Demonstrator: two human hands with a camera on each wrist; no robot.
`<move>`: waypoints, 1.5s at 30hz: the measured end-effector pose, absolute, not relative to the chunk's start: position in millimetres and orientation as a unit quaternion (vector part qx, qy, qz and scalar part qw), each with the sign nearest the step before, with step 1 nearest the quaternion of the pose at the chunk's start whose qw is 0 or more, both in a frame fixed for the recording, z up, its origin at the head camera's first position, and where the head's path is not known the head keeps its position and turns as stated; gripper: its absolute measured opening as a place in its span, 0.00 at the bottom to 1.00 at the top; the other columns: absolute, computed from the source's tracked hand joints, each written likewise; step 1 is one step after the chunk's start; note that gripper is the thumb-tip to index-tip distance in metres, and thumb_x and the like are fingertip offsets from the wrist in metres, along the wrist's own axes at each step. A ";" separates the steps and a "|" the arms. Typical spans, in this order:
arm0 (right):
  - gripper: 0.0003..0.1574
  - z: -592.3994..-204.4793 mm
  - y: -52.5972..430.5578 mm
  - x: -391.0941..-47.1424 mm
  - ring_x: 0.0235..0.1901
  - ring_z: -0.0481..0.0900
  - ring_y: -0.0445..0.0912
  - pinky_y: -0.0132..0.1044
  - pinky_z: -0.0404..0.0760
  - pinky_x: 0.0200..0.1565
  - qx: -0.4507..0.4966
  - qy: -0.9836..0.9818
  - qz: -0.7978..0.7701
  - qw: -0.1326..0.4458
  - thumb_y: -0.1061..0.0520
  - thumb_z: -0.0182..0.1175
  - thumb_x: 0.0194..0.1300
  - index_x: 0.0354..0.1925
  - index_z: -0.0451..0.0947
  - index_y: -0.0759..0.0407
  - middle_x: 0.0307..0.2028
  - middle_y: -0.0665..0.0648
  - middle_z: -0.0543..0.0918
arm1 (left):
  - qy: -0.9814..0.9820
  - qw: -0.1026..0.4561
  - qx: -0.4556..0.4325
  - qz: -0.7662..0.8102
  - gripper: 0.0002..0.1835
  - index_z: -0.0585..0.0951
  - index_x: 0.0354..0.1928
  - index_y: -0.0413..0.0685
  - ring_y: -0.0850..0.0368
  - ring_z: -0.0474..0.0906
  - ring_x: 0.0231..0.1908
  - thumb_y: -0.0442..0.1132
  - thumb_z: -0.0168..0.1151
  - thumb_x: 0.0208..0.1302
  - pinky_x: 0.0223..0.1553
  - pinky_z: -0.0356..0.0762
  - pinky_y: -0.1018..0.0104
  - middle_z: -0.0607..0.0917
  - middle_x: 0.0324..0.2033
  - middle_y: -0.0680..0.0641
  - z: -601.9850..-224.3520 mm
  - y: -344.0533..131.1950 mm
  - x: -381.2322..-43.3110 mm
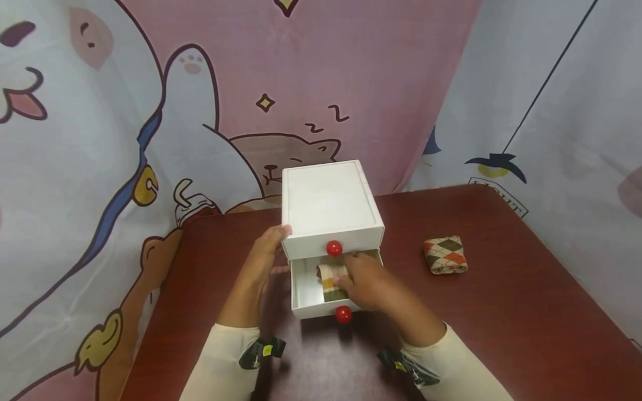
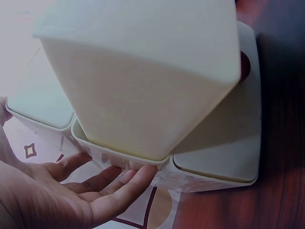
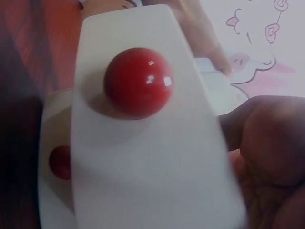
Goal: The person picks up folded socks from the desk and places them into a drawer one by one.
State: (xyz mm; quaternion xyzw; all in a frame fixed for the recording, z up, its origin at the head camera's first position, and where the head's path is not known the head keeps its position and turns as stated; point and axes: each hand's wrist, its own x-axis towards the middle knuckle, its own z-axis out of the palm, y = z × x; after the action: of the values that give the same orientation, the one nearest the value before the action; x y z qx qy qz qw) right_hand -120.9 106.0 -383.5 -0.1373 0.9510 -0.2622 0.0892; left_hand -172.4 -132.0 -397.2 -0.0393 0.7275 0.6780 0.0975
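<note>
A small white drawer cabinet (image 1: 328,197) stands on the table, one drawer (image 1: 305,287) pulled out below the top one. Inside that drawer lies a folded striped sock (image 1: 329,291) in yellow, cream and green. My right hand (image 1: 370,283) reaches over the drawer's right side and pinches the sock, its thumb on the cloth; some fingertips are hidden inside. Against the cabinet's left side rests my left hand (image 1: 263,256), thumb at the upper front corner. In the left wrist view its extended fingers (image 2: 136,188) touch the frame beside the pulled-out drawer.
A folded argyle sock (image 1: 445,255) lies on the dark red table (image 1: 501,312) to the cabinet's right. Round red knobs (image 1: 343,314) stick out from the drawer fronts. Behind the table hangs a cartoon-printed cloth (image 1: 321,67).
</note>
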 end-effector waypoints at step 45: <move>0.11 -459.7 105.4 -40.0 0.20 0.66 0.32 0.16 0.65 0.26 -0.234 0.786 -0.456 -0.346 0.53 0.76 0.69 0.42 0.85 0.56 0.20 0.45 0.72 | 0.726 0.094 -0.047 0.679 0.33 0.73 0.75 0.44 0.34 0.76 0.72 0.58 0.53 0.80 0.61 0.83 0.28 0.81 0.64 0.32 -396.9 -129.4 -171.9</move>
State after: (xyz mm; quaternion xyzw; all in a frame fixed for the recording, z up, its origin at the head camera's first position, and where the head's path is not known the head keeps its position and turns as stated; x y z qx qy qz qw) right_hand -40.0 105.4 -459.7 -0.2335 0.7863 -0.4557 -0.3456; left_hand -171.9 -129.4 -396.9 -0.0466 0.7262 0.6794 0.0939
